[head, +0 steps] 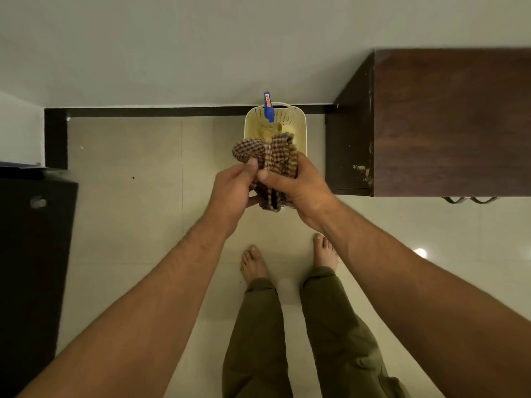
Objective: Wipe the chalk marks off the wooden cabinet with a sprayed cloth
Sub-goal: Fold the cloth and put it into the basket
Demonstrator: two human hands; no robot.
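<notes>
Both grips are up in front. The left grip (230, 191) pinches the checked cloth (277, 156) with its thumb on top, and the right grip (300, 191) is clenched round the bunched folds from the other side. The cloth hangs crumpled between them, in view over the near rim of a cream basket (300, 122) on the tiled floor (126, 196). A blue spray bottle (268, 109) pokes out of the basket. The wooden cabinet (448, 122) stands near, on the right.
</notes>
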